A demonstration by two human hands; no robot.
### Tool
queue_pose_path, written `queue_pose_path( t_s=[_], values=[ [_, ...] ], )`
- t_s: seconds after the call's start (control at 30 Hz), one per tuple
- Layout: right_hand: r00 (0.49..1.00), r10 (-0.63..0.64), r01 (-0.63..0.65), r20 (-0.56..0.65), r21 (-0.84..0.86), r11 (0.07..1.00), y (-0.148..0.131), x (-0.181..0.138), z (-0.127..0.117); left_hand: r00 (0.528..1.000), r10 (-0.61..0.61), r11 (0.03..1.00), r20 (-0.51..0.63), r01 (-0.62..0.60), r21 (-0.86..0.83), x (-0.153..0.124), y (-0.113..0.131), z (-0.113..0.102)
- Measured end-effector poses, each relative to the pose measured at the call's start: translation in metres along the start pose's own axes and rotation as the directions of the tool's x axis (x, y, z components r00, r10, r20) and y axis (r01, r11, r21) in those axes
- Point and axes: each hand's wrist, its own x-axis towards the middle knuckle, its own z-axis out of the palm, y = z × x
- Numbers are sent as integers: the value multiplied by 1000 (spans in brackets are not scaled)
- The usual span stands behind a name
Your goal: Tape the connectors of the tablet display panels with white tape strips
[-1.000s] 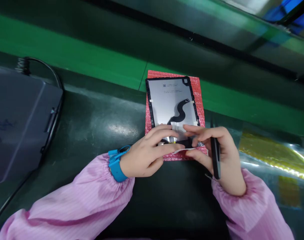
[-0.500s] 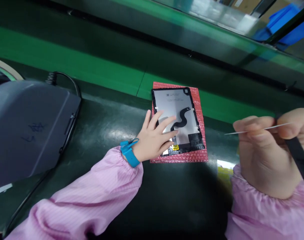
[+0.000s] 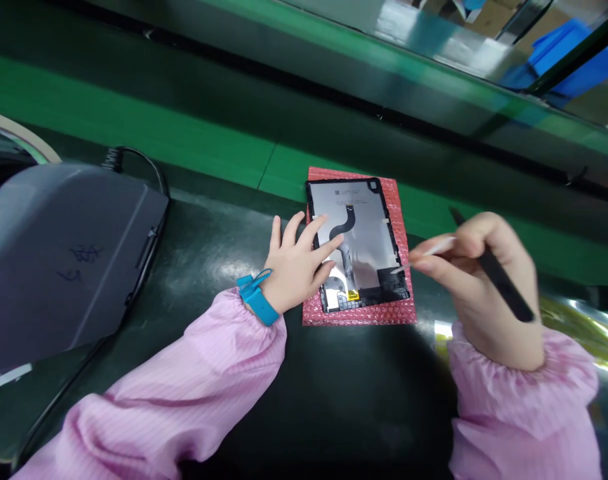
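My left hand [image 3: 297, 263], wearing a blue wrist strap [image 3: 258, 300], lies with fingers spread over the left side of a tablet screen assembly [image 3: 364, 247], back side up. A black flex cable [image 3: 345, 225] curves across its silver back, and a yellow label [image 3: 353, 295] sits near the lower edge. At the right edge of the assembly, my right hand [image 3: 489, 287] is closed. Pinched in its fingertips is a thin white strip [image 3: 440, 247], its front end blurred. Also in that hand is a slim black tool [image 3: 504, 283], perhaps tweezers.
Pink bubble wrap [image 3: 395, 200] lies under the assembly on the dark bench [image 3: 364, 393]. To the left stands a grey device housing [image 3: 74, 260] with a black cable [image 3: 159, 173]. Yellowish film [image 3: 579, 333] lies beyond my right wrist. A blue bin [image 3: 569, 57] shows at the back.
My right hand has moved left to the assembly with the strip and black tool. My left hand has shifted slightly left; the flex cable's free end now points more upward and left.
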Motion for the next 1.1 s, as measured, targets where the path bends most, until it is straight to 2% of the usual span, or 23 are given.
queue_pose_path(
  t_s=[0.07, 0.17, 0.3, 0.57, 0.8, 1.1],
  values=[
    [990, 82, -76, 118, -59, 995, 10, 11, 7, 1000, -19, 1000, 3, 19, 10, 1, 0, -1],
    [943, 166, -142, 288, -102, 985, 29, 30, 22, 999, -37, 999, -6, 37, 19, 1, 1, -2],
    [913, 179, -140, 366, -131, 981, 50, 46, 37, 999, -50, 998, -21, 51, 25, 1, 1, -2],
    [929, 169, -128, 330, -141, 982, 66, 47, 44, 997, -74, 996, -8, 75, 38, 0, 2, -2],
    [938, 184, -158, 293, -110, 981, 75, 46, 49, 994, -101, 994, -45, 103, 40, 0, 4, -2],
    [950, 173, -138, 259, -148, 979, 85, 43, 52, 992, -127, 991, -12, 127, 29, 0, 6, -4]
  ],
)
